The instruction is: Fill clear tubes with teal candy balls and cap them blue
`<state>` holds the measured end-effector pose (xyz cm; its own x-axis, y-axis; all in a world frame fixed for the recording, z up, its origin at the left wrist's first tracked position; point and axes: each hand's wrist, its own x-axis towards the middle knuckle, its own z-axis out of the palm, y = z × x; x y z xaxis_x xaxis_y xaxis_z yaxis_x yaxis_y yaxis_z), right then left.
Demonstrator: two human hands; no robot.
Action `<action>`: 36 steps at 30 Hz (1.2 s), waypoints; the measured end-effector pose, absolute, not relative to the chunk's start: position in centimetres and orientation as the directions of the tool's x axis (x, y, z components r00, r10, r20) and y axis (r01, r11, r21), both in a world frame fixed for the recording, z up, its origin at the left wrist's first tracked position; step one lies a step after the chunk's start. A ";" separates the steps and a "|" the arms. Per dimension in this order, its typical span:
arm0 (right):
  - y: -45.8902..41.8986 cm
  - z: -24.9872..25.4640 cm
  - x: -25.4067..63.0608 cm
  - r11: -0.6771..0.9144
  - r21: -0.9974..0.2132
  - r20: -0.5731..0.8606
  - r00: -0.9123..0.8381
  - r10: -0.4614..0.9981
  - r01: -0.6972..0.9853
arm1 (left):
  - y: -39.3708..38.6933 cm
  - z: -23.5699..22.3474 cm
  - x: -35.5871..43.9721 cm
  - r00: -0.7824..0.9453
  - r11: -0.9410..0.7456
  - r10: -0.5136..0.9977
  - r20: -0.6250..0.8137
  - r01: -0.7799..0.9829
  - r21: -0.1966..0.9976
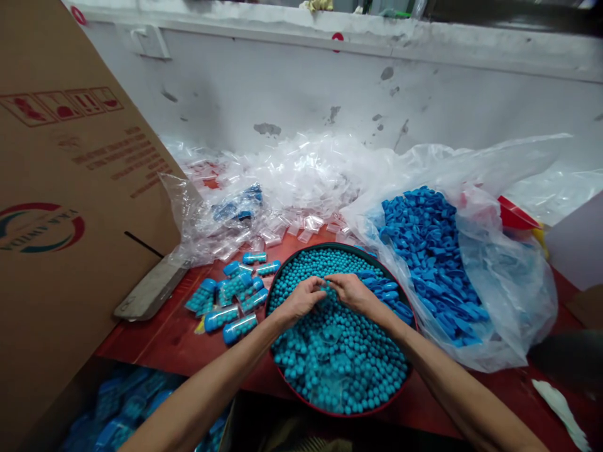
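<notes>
And here both hands are meeting over the round tub (339,415), fingertips nearly touching just above the turquoise beads (377,351). The left hand (304,296) is coming in with thumb and fingers drawn to a pinch; the right hand (353,292) is mirroring it, fingers bent and tips together. Whether anything small is sitting between those tips I can't tell from here; it's blurring into the beads below.

The tub is standing right in front of the body, probably so both hands can be reaching the beads without stretching. Blue pieces (389,292) are lying inside its right edge, likely for handiness, while the clear bag (513,307) beside it is spreading wide, showing plenty more blue.

Over on the left, filled tubes (240,328) are resting on the red table (164,339), seemingly kept clear of the working hands. The beads, being round, are pointing nowhere, but the nearest tubes are lying flat, long axes running left to right and tilting slightly away toward the tub, blue ends facing left. Further back, others are overlapping, their directions varying.
</notes>
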<state>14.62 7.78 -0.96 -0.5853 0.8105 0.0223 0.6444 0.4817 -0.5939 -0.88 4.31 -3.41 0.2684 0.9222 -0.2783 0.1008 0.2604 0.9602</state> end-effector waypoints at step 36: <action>9.9 -0.8 20.5 0.353 -0.200 -0.057 -0.371 0.927 0.914 | 3.2 -2.3 -1.8 0.368 0.395 0.878 -0.306 -0.199 0.897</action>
<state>20.49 9.89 -0.79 -0.3707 0.9270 -0.0573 0.9139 0.3531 -0.2003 -1.85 3.24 -2.27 0.3680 0.8781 -0.3057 -0.1985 0.3954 0.8968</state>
